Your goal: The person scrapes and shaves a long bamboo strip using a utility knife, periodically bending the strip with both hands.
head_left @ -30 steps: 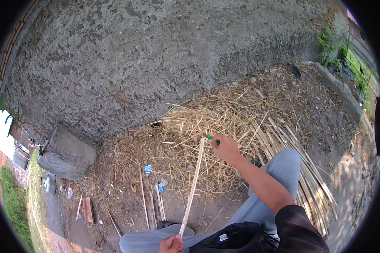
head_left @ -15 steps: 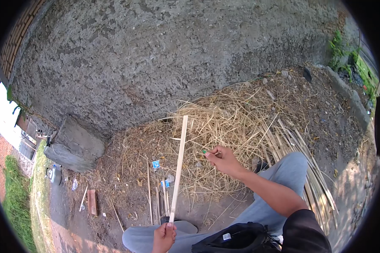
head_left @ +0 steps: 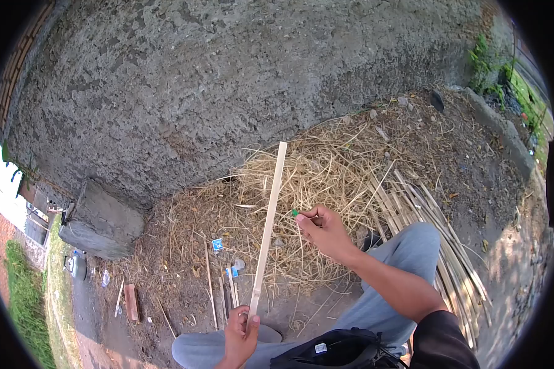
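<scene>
Strip point(head_left: 269, 227): slanting before shavings point(head_left: 326, 178), lower end clamped in left hand point(head_left: 240, 335). Right hand point(head_left: 327, 234): pinched on green tool point(head_left: 295, 213), mostly hidden, clear of wood. Step, seemingly: paring; a cut calls for contact, steady hold.

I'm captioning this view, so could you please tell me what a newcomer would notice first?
Probably the long pale strip held up in the left hand, before a heap of straw-coloured scraps. Next, the green object held by the right hand, just right of the strip. Behind rises a rough grey wall.
</scene>
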The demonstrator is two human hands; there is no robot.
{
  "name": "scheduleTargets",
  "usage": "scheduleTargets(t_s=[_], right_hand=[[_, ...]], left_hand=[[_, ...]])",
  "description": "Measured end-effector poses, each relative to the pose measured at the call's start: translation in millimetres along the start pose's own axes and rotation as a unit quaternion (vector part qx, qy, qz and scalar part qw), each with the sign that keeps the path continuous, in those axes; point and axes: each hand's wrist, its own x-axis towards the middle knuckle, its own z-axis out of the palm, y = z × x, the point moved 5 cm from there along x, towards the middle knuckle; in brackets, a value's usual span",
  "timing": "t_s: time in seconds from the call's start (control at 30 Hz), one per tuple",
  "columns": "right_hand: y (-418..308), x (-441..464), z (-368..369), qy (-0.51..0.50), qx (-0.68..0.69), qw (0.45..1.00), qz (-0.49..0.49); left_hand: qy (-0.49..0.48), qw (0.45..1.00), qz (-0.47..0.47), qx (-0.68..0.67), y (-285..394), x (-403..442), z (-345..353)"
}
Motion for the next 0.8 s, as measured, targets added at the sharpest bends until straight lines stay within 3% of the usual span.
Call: scheduleTargets(t_s=[0.03,0.17,0.37,0.43,0.47,0.53,0.57,0.63,0.67,0.73,0.8], right_hand=[[-1.8,-1.3,-0.7,0.0,0.002,1.0,-0.01],[-7.9,-8.1,-3.1,0.006,-0.025,0.999,-0.022],[-9.5,-11.7,-5.9,0.017,-0.048,0.997,-0.051],[-9.6,-15.6,-2.5,0.013,-0.062,0.996,-0.069],[-9.7,-20.3,2.1,-0.008,-0.124,0.99,-0.073],[-16.3,-30.7,11.4,-0.032,-0.25,0.965,-0.067],[-16.6,-33.2,14.7,-0.034,-0.252,0.965,-0.067],[-21.5,-41.7,25.3,-0.048,-0.282,0.942,-0.175],[-15.4,-43.2,26.4,-0.051,-0.285,0.941,-0.173],[-10.6,-51.2,35.5,-0.087,-0.355,0.888,-0.279],[-3.7,-59.5,41.8,-0.101,-0.382,0.877,-0.273]], left_hand=[[0.012,0.999,0.013,0.051,-0.9,0.9,0.1],[0.019,0.997,0.062,0.048,-12.0,4.5,7.5],[0.012,0.997,-0.006,0.076,-6.9,17.2,-4.2],[-0.136,0.979,-0.14,-0.053,-10.7,25.8,2.0],[-0.135,0.98,-0.139,-0.055,-8.6,30.9,1.9],[-0.164,0.944,-0.226,-0.174,-11.1,36.4,8.0],[-0.163,0.944,-0.226,-0.176,-8.3,40.4,8.7],[-0.153,0.912,-0.292,-0.245,-6.1,44.0,13.4],[-0.152,0.911,-0.293,-0.249,-5.3,46.8,15.5],[-0.158,0.904,-0.303,-0.255,-7.5,51.4,20.6],[-0.174,0.894,-0.304,-0.28,-13.8,57.2,24.8]])
